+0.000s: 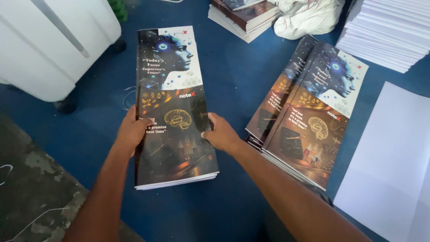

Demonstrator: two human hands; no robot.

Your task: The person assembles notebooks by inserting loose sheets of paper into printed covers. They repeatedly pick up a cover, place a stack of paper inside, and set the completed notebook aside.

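Furthest out to the left of the grip, a white plastic appliance (pixel 49 45) with rounded corners is seen on a small dark wheel, above a patch of bare, worn concrete (pixel 31 179) where the blue floor covering (pixel 233 76) ends.

The left hand (pixel 131 132) is laid against the left long edge of a tall bundle of booklets (pixel 172 107), fingers curled under the edge and thumb on the cover. The bundle is pinched from both sides rather than gripped in a fist. It is held low over the blue floor, just in front of the body, its far end pointing away. The right hand (pixel 220 134) is pressed to the opposite long edge at about the same height, thumb on top, the fingers tucked beneath.

The covers are glossy and dark, printed with a bluish head and a golden brain, and the white page edges show as thin layers at the near end. The bundle is judged moderately heavy, stiff along its length yet loose between copies; the slick covers could slide apart, so the two long edges near the middle are the sound place to hold.

Beyond the right hand lies a second pile of booklets (pixel 309 112), fanned slightly. Above it are a crumpled white cloth (pixel 307 18) and a stack of white sheets (pixel 389 31); a large loose white sheet (pixel 394 166) lies flat furthest out.
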